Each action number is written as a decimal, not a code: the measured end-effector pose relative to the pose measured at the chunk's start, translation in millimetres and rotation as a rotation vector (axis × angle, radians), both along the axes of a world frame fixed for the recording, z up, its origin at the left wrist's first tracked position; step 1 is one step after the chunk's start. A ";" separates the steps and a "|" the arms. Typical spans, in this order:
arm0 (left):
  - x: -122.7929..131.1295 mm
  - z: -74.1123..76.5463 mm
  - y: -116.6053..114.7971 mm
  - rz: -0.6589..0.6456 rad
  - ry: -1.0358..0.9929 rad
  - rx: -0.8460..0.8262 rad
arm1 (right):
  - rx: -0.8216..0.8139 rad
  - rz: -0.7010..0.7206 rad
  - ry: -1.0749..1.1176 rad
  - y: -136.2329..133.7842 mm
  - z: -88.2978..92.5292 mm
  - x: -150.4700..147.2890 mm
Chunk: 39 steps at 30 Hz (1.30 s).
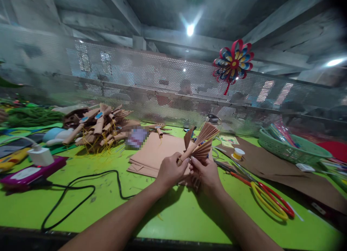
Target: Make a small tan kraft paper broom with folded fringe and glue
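Above the lime-green table, the brown pleated paper fan piece slants up and rightward from the grip, its rolled stem pinched in the closed left hand, while the right hand, equally near, clasps folded brown pleats beneath it.

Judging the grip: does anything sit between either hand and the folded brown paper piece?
Nothing visible does. The left hand and the right hand both grip the folded brown paper piece directly, above the green table; the scissors lie apart.
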<state>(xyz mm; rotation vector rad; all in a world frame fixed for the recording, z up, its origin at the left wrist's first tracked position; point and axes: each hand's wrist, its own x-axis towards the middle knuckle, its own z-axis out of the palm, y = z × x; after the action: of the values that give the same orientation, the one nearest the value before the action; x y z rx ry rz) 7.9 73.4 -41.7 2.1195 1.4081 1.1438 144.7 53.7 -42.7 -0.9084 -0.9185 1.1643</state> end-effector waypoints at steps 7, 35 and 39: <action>-0.3 1.9 0.1 0.011 0.000 0.013 | 0.000 -0.016 0.090 -3.4 3.9 -1.4; 1.6 0.7 -3.7 -0.004 0.048 0.017 | -0.012 0.035 0.197 -2.6 11.9 -2.7; 3.0 1.3 -4.9 -0.008 0.034 -0.013 | -0.013 0.029 0.166 -1.4 10.6 -2.8</action>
<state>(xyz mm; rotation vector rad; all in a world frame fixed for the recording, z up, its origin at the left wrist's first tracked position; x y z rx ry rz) 10.9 68.5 -40.4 2.1437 1.4170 1.0974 141.9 52.3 -32.1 -0.7976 -0.7922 1.2517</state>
